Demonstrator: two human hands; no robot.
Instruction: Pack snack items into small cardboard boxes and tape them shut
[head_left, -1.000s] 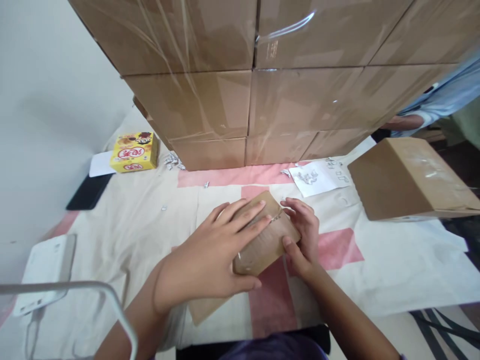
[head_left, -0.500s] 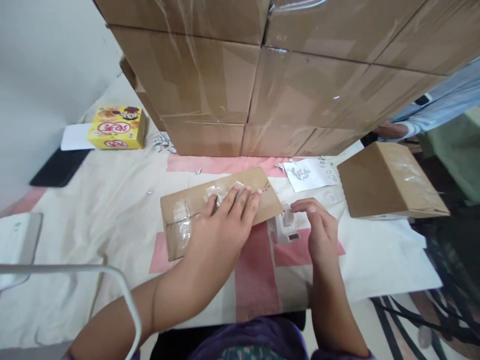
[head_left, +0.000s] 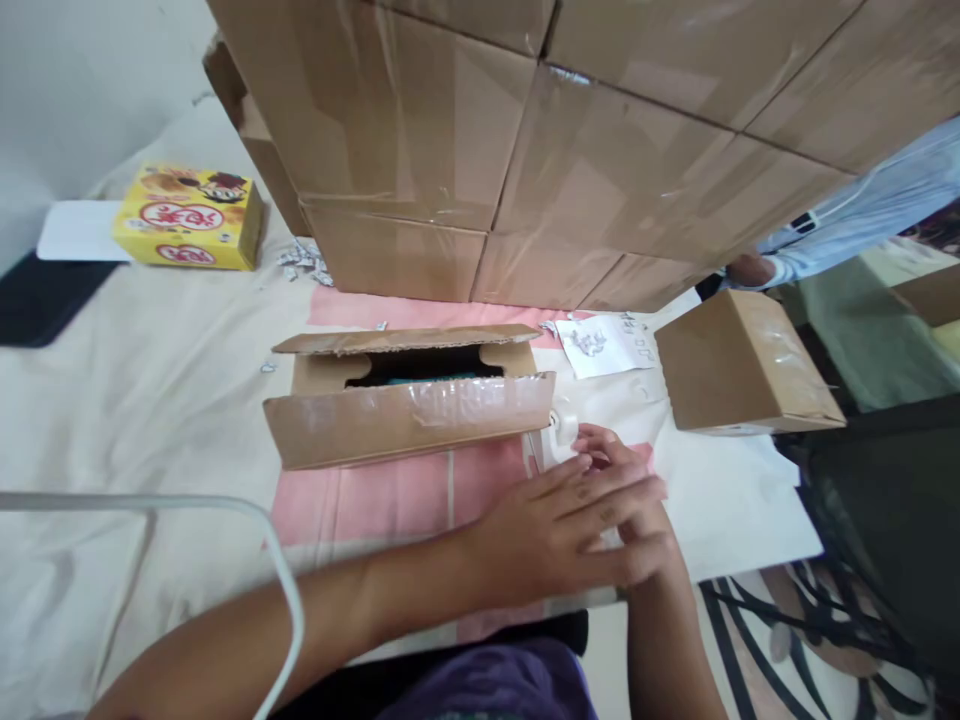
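Observation:
A small cardboard box (head_left: pixel 409 425) stands in the middle with its top flaps parted; something dark and teal shows inside. Just right of it is a white tape dispenser (head_left: pixel 553 440). My left hand (head_left: pixel 581 520) reaches across to the right, fingers spread, over my right hand, and holds nothing that I can see. Partly covered by it, my right hand (head_left: pixel 611 455) is beside the dispenser with its fingers bent; whether it holds anything is hidden.
Stacked taped cartons (head_left: pixel 592 170) rise behind. An open carton (head_left: pixel 750 365) lies at the right near a paper sheet (head_left: pixel 607 345). A yellow box (head_left: pixel 191 215) is at the left. A white cable (head_left: pixel 255 520) crosses the lower left. A person's sleeve (head_left: pixel 847 215) shows at the right.
My left hand has left the small box and moved right, over my right hand. The box, closed under my palm before, now shows its flaps apart. The view has shifted slightly.

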